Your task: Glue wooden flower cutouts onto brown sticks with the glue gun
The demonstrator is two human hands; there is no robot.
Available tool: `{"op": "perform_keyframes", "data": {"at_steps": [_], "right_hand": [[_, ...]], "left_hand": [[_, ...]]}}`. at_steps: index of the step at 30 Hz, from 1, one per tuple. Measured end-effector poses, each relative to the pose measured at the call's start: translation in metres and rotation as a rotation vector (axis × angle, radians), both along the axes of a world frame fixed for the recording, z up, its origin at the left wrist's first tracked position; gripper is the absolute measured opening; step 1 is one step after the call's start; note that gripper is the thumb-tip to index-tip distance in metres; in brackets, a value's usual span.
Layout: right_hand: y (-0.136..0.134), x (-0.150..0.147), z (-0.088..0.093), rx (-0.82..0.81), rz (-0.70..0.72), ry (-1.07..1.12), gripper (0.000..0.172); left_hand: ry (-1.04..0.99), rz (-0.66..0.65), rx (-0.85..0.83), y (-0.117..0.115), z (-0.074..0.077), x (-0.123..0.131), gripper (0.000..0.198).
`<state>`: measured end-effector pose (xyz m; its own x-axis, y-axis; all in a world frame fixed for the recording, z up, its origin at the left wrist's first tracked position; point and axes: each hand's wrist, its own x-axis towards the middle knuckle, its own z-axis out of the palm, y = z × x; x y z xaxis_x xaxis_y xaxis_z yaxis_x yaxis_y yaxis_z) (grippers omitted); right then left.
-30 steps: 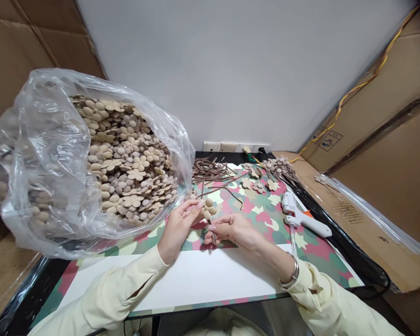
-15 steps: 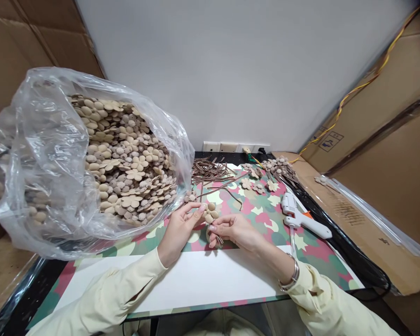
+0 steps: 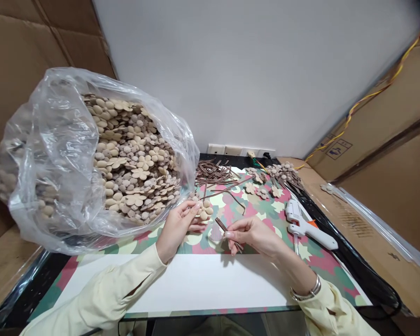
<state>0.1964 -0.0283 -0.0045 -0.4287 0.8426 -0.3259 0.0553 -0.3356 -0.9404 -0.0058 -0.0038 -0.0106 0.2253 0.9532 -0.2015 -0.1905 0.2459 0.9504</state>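
Note:
My left hand [image 3: 178, 225] is closed on a beige padded fabric flower [image 3: 205, 212], pinched between thumb and fingers beside the bag's mouth. A short way to the right, my right hand [image 3: 247, 233] pinches a small bundle of thin brown cords [image 3: 221, 224], whose ends stick out above and below the fingers. The flower and the cords are apart. Loose brown cords [image 3: 215, 172] lie in a heap behind my hands. Several fabric flowers [image 3: 262, 192] rest on the camouflage-patterned mat [image 3: 266, 210] beyond my right hand.
A big clear plastic bag [image 3: 65, 140] full of beige and grey flowers stands at the left. On the right lies a white glue gun [image 3: 308, 224]. A pile of stemmed flowers [image 3: 283, 172] sits near the power sockets [image 3: 233, 150]. Cardboard [image 3: 388, 154] flanks the right side.
My hands have moved apart: the right hand has shifted right with the cords, away from the flower in my left hand. The view has shifted slightly.

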Motion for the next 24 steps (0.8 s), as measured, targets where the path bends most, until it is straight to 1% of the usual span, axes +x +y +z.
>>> {"op": "perform_keyframes", "data": {"at_steps": [5,8,12,17,24], "right_hand": [[-0.001,0.004,-0.001,0.006,0.038,0.050,0.019],[-0.001,0.003,-0.004,0.025,0.053,0.033,0.020],[-0.001,0.001,-0.001,0.043,0.035,-0.013,0.025],[-0.002,-0.005,0.006,0.062,-0.019,-0.078,0.030],[-0.002,-0.007,0.001,0.056,-0.027,-0.101,0.032]], "left_hand": [[0.054,-0.072,0.053,-0.005,0.000,0.006,0.030],[0.070,-0.104,0.098,-0.007,-0.001,0.008,0.027],[0.157,-0.098,0.166,-0.008,-0.003,0.008,0.020],[0.224,-0.104,0.188,-0.012,0.003,0.009,0.024],[0.300,-0.071,0.201,-0.014,0.010,0.010,0.020]]}}
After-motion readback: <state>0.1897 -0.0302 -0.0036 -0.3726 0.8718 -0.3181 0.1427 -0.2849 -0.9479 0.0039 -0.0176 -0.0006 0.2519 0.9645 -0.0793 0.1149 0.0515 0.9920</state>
